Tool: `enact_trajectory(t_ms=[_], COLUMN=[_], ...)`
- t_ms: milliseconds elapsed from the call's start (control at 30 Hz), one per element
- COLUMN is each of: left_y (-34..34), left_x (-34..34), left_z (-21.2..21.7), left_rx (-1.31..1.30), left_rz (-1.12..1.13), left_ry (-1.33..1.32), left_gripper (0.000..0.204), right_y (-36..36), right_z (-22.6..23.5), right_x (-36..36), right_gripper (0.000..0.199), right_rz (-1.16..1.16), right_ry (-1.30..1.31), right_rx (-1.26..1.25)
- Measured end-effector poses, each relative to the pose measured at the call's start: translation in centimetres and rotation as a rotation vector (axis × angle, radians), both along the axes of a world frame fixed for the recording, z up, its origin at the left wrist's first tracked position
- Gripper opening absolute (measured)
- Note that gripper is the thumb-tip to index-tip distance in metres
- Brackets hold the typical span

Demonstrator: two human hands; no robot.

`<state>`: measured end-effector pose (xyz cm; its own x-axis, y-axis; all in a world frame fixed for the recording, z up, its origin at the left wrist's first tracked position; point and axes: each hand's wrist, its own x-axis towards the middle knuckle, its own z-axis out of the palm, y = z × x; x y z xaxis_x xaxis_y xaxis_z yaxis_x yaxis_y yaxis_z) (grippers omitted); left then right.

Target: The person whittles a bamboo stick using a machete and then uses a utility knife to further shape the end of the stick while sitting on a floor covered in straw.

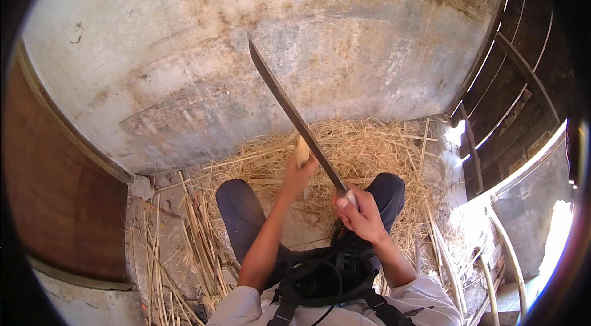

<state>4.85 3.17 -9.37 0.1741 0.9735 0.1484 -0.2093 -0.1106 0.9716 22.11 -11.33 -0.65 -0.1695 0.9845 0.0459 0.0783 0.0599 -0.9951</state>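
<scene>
My right hand is wrapped round the handle of a machete, just above my right knee. Its long dark blade slants up and to the left, the tip standing out against the wall. My left hand is closed round a pale piece of split wood or bamboo, which sticks up from the fist. The blade passes close to the right of this piece; whether they touch, I cannot tell. The lower part of the piece is mostly hidden by my fingers.
Straw-like shavings are heaped on the floor before my knees. Long thin strips lie to the left, by a brown panel. A stained wall rises ahead. At the right are dark boards and curved poles.
</scene>
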Motion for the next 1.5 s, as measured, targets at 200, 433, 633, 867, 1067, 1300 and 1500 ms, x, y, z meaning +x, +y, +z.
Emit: enact_trajectory(t_ms=[200,433,633,867,1067,1300,1500], left_y=[-2.2,-2.6,-3.5,-3.3,-3.0,-3.4,-3.4], left_x=[0.0,-1.2,-1.5,-1.6,-2.2,-2.3,-3.1], left_z=[2.1,2.7,5.6,4.9,4.9,5.7,5.9], left_rx=[0.087,0.107,0.199,0.217,0.397,0.385,0.352], left_rz=[0.172,0.195,0.233,0.287,0.312,0.299,0.216], left_ry=[0.148,0.247,0.343,0.297,0.356,0.322,0.442], left_gripper=[0.044,0.026,0.015,0.014,0.014,0.013,0.015], right_y=[-1.6,-2.7,-3.0,-3.0,-3.1,-3.1,-3.3], right_z=[-0.4,0.0,-0.5,-1.1,-1.1,-1.0,-0.9], right_x=[1.3,1.5,1.7,1.5,1.5,1.4,1.3], right_gripper=[0.032,0.038,0.045,0.048,0.048,0.049,0.049], right_rz=[0.051,0.044,0.074,0.085,0.077,0.090,0.082], right_ry=[-0.072,-0.157,-0.202,-0.222,-0.245,-0.251,-0.254], right_rx=[0.207,0.283,0.411,0.432,0.465,0.469,0.467])
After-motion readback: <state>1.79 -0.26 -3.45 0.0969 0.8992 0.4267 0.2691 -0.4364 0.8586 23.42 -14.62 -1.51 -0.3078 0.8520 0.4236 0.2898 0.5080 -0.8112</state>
